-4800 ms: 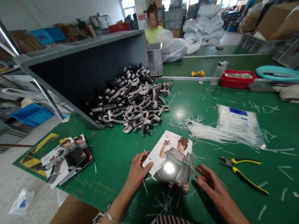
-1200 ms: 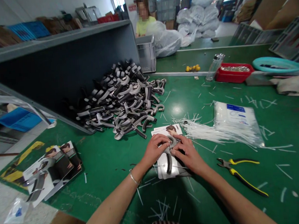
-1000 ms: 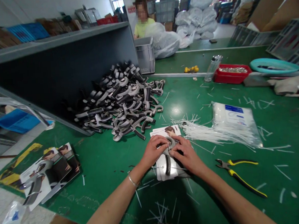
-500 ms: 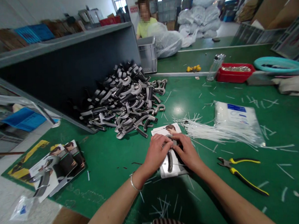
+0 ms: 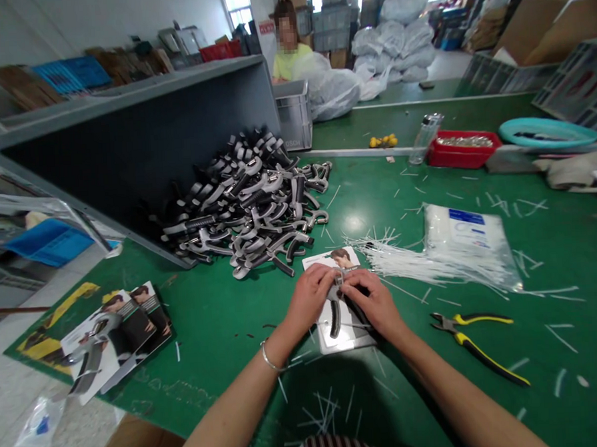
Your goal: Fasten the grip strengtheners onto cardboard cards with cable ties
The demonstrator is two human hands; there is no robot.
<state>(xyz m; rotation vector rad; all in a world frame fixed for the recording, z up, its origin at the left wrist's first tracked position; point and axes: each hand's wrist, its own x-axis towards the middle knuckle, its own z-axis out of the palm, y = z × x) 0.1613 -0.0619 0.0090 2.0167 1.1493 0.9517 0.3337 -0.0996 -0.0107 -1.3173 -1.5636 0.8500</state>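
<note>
A printed card (image 5: 329,342) lies flat on the green table, with a grey and black hand grip (image 5: 335,315) on top of it. My left hand (image 5: 309,294) is closed on the upper left of the hand grip. From the right, my right hand (image 5: 375,301) pinches at the grip's top, close to the left fingertips. The fingers partly hide the grip's upper end, and any small item between the fingertips is too small to make out.
A pile of hand grips (image 5: 257,205) spills from a grey crate (image 5: 121,93). White cable ties (image 5: 405,261), a plastic bag (image 5: 472,241) and yellow-handled cutters (image 5: 477,344) lie right. More cards (image 5: 134,325) lie left. A person (image 5: 290,57) is behind a grey bin (image 5: 295,117).
My fingers have shifted slightly at the top of the hand grip, showing more of its upper part. The grip's handle has tilted a little to the left. The camera view has moved slightly.
</note>
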